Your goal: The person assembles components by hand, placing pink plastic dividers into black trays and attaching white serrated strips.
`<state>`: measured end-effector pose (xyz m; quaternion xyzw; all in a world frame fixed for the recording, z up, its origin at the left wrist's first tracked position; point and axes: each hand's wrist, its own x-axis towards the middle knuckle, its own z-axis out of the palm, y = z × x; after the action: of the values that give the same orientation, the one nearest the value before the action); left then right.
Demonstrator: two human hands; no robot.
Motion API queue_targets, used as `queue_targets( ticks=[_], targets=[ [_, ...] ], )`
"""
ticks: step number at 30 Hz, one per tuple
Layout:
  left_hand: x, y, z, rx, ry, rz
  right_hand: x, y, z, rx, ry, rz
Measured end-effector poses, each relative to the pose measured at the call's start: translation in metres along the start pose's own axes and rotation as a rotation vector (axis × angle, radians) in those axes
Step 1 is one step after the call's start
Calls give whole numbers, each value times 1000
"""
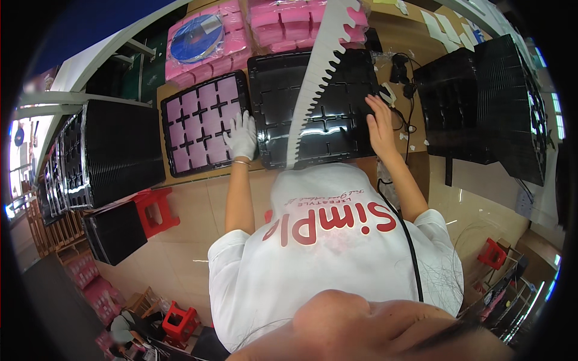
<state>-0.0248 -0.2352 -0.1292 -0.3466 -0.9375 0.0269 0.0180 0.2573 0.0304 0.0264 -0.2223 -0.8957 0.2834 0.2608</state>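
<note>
1. The left hand [242, 135], in a white glove, lies flat with fingers spread at the seam between two trays, grasping nothing.
2. The right hand [380, 123] is bare and released, palm down on the right part of the black tray [283, 90].
3. The black tray sits mid-surface [391, 36], its compartments unfilled; a white toothed strip [319, 72] runs slantwise across it from the top down to its near edge.
4. Just left of it lies the filled tray [201, 123], black with pink pads in its compartments, touching or almost touching the black tray.
5. Behind the trays are pink foam stacks [283, 21]; one at the left carries a blue disc [197, 37].
6. Stacks of black trays [123, 150] stand at the left edge of the surface, and more [481, 102] at the right.
7. Black cables [403, 75] lie just right of the black tray.
8. Red stools [158, 210] stand on the floor below.
</note>
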Motion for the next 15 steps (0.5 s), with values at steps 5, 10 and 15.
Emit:
queue_targets(
  ticks=[5, 10, 15],
  targets=[
    [-1, 31, -156, -1436, -29, -116, 18, -19, 34, 349, -130, 69],
    [-33, 71, -191, -1159, -663, -26, 9, -40, 91, 856, -602, 408],
    [-49, 82, -175, -1614, -134, -480, -6, -65, 104, 1009, -685, 451]
  ],
)
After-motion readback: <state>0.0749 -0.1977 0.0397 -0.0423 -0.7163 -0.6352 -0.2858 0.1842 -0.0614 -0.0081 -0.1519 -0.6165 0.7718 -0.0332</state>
